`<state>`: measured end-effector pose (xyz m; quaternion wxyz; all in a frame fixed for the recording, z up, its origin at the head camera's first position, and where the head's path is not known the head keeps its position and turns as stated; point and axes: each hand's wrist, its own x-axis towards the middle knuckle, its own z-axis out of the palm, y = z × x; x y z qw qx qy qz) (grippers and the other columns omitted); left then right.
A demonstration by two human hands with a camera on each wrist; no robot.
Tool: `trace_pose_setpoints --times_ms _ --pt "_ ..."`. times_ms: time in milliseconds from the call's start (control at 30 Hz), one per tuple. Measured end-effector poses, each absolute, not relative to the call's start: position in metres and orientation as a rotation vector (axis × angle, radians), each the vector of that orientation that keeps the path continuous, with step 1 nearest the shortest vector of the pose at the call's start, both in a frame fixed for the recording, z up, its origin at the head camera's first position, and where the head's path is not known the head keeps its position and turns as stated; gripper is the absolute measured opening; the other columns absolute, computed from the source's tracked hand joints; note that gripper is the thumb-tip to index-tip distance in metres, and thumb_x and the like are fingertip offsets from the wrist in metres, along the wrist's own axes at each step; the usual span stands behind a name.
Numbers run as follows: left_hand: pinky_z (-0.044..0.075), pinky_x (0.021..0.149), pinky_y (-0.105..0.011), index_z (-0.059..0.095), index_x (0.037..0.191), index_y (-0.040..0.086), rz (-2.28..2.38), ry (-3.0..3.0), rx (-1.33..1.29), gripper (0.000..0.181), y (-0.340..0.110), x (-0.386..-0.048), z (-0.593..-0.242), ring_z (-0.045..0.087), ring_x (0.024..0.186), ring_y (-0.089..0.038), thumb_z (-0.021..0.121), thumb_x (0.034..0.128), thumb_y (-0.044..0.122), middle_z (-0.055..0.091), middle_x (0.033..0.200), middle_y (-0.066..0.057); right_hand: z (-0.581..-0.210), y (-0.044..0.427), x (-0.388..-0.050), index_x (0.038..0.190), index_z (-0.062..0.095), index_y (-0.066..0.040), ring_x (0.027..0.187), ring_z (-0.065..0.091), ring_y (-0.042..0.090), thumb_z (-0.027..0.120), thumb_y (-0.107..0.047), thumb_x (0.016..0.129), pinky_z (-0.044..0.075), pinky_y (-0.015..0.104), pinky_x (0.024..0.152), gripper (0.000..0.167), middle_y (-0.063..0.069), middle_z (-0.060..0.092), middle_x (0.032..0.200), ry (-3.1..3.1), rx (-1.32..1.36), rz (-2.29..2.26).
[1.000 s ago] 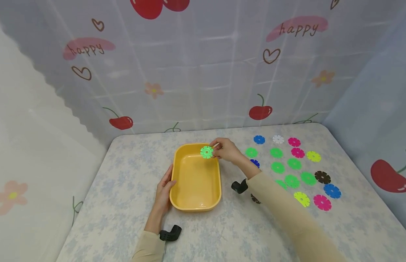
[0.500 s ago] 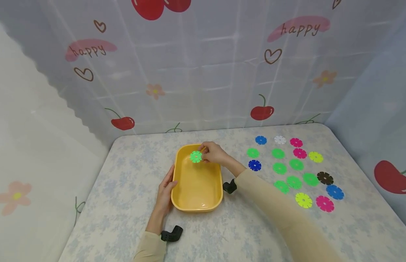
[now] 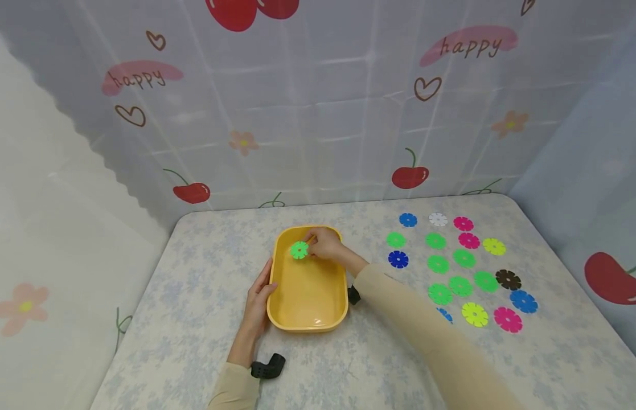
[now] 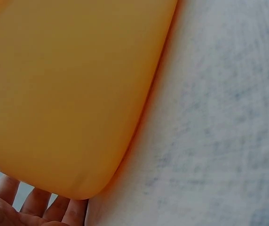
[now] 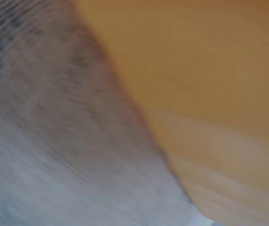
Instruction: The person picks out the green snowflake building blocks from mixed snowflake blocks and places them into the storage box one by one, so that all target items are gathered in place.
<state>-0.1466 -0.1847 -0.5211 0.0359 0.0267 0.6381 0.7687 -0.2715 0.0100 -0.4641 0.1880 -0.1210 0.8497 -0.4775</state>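
Observation:
A yellow plastic tray with a raised rim stands on the table, its side also filling much of the left wrist view. My left hand holds its left side, thumb over the rim and fingers along the outer wall. Over the far part of the tray, my right hand pinches a green snowflake-shaped disc by its right edge. The right wrist view is blurred and shows only the tray's wall and the tablecloth; neither the right hand nor the disc appears there.
On the right side of the table lie several loose notched discs, among them green, pink, yellow, brown and blue ones. My right sleeve partly covers another blue disc. A printed curtain hangs behind.
The right hand has carried the green disc leftward and slightly nearer, from the tray's far right corner to over its far left part. The left hand keeps its place on the tray.

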Motion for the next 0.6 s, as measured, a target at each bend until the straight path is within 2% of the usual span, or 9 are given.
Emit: trace_pose_setpoints --times_ms 167,600 --pt "0.035 0.105 -0.008 0.024 0.157 0.018 2.358 1.973 0.084 0.058 -0.184 -0.146 -0.522 0.011 0.152 -0.02 0.039 0.1021 0.006 0.014 0.165 -0.001 -0.472 0.006 -0.27 0.112 0.063 0.0 0.067 0.063 0.022 0.058 0.003 0.092 0.052 0.026 0.059 0.022 0.01 0.062 0.076 2.373 -0.284 -1.376" --pt "0.035 0.105 -0.007 0.026 0.157 0.022 2.35 1.982 0.064 0.059 -0.186 -0.147 -0.522 0.012 0.152 -0.017 0.041 0.1018 0.008 0.015 0.165 0.002 -0.48 0.0 -0.272 0.11 0.064 0.003 0.067 0.067 0.019 0.059 0.006 0.089 0.056 0.025 0.061 0.022 0.013 0.067 0.083 2.347 -0.199 -1.431"
